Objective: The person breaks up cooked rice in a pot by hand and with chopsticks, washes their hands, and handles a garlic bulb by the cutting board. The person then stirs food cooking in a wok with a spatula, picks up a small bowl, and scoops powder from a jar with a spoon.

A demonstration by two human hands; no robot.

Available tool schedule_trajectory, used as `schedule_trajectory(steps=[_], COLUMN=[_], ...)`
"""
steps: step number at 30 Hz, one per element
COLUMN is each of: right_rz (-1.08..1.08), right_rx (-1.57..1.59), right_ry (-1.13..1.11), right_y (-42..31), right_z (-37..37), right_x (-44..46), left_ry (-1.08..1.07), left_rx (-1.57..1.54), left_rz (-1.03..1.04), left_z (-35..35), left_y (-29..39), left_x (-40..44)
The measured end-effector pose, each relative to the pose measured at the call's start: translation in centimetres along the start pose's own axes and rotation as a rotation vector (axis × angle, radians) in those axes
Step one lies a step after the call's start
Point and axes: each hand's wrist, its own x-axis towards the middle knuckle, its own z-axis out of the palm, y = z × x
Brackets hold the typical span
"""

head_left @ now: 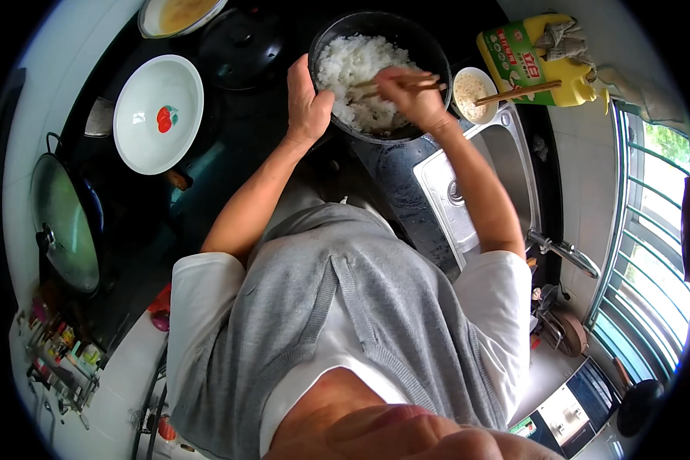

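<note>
A dark round pot point(429, 46) holds cooked white rice point(364, 61). My left hand point(310, 106) grips the pot's left rim, with the thumb on the inner side and the fingers outside. Over the right part of the rice, my right hand point(414, 98) is closed around wooden chopsticks point(368, 84), whose tips reach into the rice. That hand is slightly blurred. Just right of the pot stands a small white bowl point(474, 96) with a pale, crumbly mix and another pair of chopsticks point(517, 93) resting across it.
A white oval dish point(158, 115) with a red print stands at left, near a black lid point(241, 38) and a bowl of yellowish liquid point(178, 14). At right are a steel sink point(506, 153), a faucet point(563, 253) and a yellow jug point(525, 57). A glass-lidded pan point(65, 222) sits far left.
</note>
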Motion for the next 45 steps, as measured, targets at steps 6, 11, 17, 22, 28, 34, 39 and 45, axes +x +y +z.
schedule_trajectory(steps=[6, 11, 17, 22, 28, 34, 39, 45], right_rz=[0.093, -0.043, -0.032, 0.077, -0.407, -0.106, 0.007, 0.062], right_rx=[0.05, -0.339, -0.197, 0.075, -0.288, -0.209, 0.145, 0.04], right_ry=[0.22, 0.292, 0.108, 0.205, -0.011, 0.24, 0.306, 0.1], right_y=[-2.9, -3.0, -2.4, -6.9, -0.8, -0.4, -5.9, -0.7], right_z=[-6.8, -7.9, -1.5, -2.8, 2.2, -4.7, -4.7, -0.1], right_x=[-1.9, -2.3, -2.8, -1.0, 0.8, 1.7, 0.0, 1.6], left_ry=[0.02, 0.055, 0.051, 0.074, 0.099, 0.097, 0.174, 0.177], left_rx=[0.011, 0.016, 0.018, -0.009, -0.025, 0.074, 0.162, 0.179], left_rz=[0.068, 0.041, 0.036, 0.024, 0.033, 0.046, 0.042, 0.031], left_z=[0.2, 0.4, 0.5, 0.6, 0.6, 0.6, 1.1, 0.4], left_y=[-0.2, -0.4, -0.3, -0.6, -0.6, -0.4, 0.5, 1.1], left_x=[0.1, -0.1, -0.1, -0.3, -0.3, -0.1, 0.0, -0.3])
